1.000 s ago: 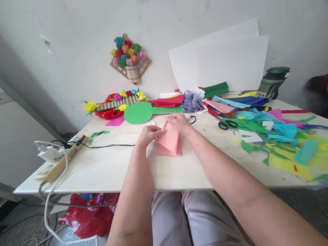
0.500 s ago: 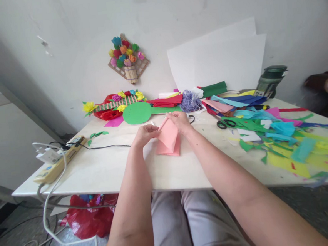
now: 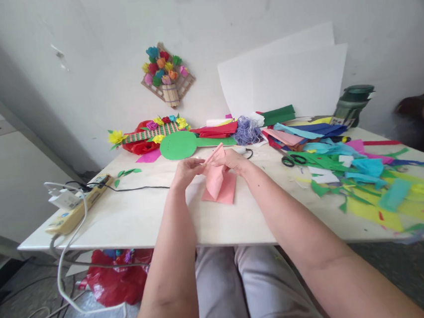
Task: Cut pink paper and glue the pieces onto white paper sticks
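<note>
A piece of pink crepe paper (image 3: 215,179) is held up between my two hands, its edge gathered and its lower corner hanging loose. My left hand (image 3: 190,172) pinches it on the left side. From the right, my right hand (image 3: 233,161) grips the same piece, its fingers partly hidden behind the paper. Beneath lies a flat pink paper square (image 3: 227,193) on the table, touched or nearly touched by the hanging corner. Just beyond my hands is a green paddle-shaped board (image 3: 178,145).
Black-handled scissors (image 3: 293,160) lie right of my hands among paper scraps (image 3: 367,174). A power strip (image 3: 77,207) with cables sits at the left edge. Purple yarn (image 3: 246,129), red paper (image 3: 215,130) and a dark green bottle (image 3: 353,105) stand along the back.
The paper between my hands went from a flatter sheet with a rolled edge to a gathered, bent shape. My right hand has come slightly lower, and its paper end now points up.
</note>
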The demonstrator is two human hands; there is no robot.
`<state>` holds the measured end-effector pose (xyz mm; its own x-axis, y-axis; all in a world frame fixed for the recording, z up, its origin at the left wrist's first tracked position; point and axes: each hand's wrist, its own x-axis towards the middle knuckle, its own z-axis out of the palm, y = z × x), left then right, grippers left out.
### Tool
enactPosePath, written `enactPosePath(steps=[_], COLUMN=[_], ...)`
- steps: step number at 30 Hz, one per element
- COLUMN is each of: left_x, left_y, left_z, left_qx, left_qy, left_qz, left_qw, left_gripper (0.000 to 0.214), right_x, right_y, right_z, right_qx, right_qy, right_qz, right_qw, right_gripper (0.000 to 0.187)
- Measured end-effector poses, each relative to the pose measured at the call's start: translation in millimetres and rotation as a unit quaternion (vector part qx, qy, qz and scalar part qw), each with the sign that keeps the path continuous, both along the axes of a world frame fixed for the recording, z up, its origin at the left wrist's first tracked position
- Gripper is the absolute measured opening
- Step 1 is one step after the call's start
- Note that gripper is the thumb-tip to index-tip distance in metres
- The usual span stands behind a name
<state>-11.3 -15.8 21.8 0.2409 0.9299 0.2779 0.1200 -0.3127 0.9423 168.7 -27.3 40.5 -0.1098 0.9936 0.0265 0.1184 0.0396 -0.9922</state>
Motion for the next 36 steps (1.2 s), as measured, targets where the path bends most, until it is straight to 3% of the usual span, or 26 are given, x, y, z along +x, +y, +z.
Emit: enactPosePath(steps=[5,14,18,24,33,36], left_x=[-0.7,-3.6,-2.8,-3.5,-0.2,2.9], left_y=[2.9,-3.8,-3.9,-5.1,-3.1,-3.9], left_z=[-1.7,1.9,1.6,2.6,1.7,1.4], left_qx=[0.000,-0.058,-0.058,-0.081,-0.062,-0.051], left_qy=[-0.020,-0.053,-0.064,-0.051,-0.010,0.018], left_qz=[-0.002,-0.052,-0.038,-0.041,-0.050,-0.058], left_qw=[1.000,0.996,0.996,0.995,0.997,0.997], left_gripper=[0.043,0.048,0.048,0.051,0.038,0.035], right_x=[1.1,5.0,3.6,-2.8,1.0,1.5], right_y=[-0.8,7.7,3.3,1.9,1.0,-2.0], right_z=[-0.8,-9.1,-5.4,-5.0,-7.1,-6.1], right_qx=[-0.015,-0.007,-0.009,0.015,0.022,0.031], right_qy=[0.025,0.072,0.106,0.097,0.079,0.049], right_qz=[0.036,0.035,0.067,-0.012,0.084,0.082], right_qw=[0.999,0.997,0.992,0.995,0.993,0.995], right_gripper=[0.010,0.004,0.012,0.012,0.017,0.018])
